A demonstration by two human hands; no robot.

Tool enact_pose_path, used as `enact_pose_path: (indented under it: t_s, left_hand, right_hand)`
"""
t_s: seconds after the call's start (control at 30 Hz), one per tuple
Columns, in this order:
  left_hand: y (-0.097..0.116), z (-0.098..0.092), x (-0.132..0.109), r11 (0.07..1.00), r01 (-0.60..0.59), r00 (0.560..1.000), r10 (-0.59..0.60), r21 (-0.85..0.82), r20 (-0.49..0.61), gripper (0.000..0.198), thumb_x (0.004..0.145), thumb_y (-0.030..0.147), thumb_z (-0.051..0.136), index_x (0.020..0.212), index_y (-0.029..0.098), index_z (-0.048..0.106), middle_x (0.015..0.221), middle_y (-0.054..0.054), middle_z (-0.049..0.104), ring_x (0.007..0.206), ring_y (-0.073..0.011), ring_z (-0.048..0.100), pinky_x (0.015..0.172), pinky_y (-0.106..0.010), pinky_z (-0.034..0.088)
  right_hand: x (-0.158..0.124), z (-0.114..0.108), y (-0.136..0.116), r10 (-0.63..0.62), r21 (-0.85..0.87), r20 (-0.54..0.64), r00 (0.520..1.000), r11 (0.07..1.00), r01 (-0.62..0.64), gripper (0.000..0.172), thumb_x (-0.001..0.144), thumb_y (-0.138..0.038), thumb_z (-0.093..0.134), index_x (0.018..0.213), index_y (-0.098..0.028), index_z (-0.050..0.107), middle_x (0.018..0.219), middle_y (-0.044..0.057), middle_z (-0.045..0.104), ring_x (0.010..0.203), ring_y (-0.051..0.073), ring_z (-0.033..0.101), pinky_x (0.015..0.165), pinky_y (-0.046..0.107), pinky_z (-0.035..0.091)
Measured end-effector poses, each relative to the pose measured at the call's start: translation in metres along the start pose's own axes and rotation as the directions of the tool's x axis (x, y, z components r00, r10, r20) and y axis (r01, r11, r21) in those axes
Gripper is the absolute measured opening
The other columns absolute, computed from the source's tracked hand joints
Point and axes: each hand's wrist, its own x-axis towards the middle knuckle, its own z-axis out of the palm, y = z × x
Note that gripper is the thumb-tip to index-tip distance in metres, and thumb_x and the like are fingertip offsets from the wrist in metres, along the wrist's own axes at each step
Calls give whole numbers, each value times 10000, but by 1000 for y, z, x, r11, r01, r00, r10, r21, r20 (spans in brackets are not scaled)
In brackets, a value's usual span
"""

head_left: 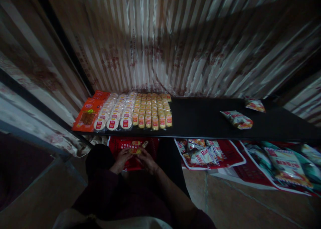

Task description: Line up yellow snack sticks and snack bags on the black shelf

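The left hand and right hand pinched a packet between their fingers, just over the basket. It looked like picking stock. Adding it to the rows on the bench, above and ahead, would need a lift.

Left hand and right hand meet above the red plastic basket, fingers curled on a small yellow packet.

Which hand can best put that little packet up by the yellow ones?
Probably the right hand: both hold the packet over the red basket, but the right sits below the yellow rows, the left hand below the white rounds.
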Motion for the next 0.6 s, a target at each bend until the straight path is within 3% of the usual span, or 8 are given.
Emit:
enact_pose_path:
  t_s: [0.13,0.33,0.6]
  left_hand:
    - [2,1,-4,1000,9,999,-9,-24,35,365,553,121,779,881,163,624,817,-33,670,801,-161,656,838,-312,504]
    - [8,3,-11,995,56,988,-44,-83,146,400,579,127,739,960,183,634,933,-52,702,889,-177,656,917,-341,469]
    - [6,4,-10,992,81,984,-63,-100,168,409,595,153,733,986,195,622,888,-44,706,891,-181,656,907,-346,462]
  right_hand:
    - [3,1,-1,-4,6,-62,998,1000,5,459,509,-345,835,911,-230,644,965,26,720,987,211,650,942,359,432]
    - [9,-2,4,-25,-32,-37,999,999,24,513,436,-383,859,885,-192,700,945,60,733,993,259,645,970,389,400]
    - [4,-2,1,-79,-212,-36,996,975,70,529,435,-445,861,885,-192,751,952,78,738,1041,291,623,1006,433,369]
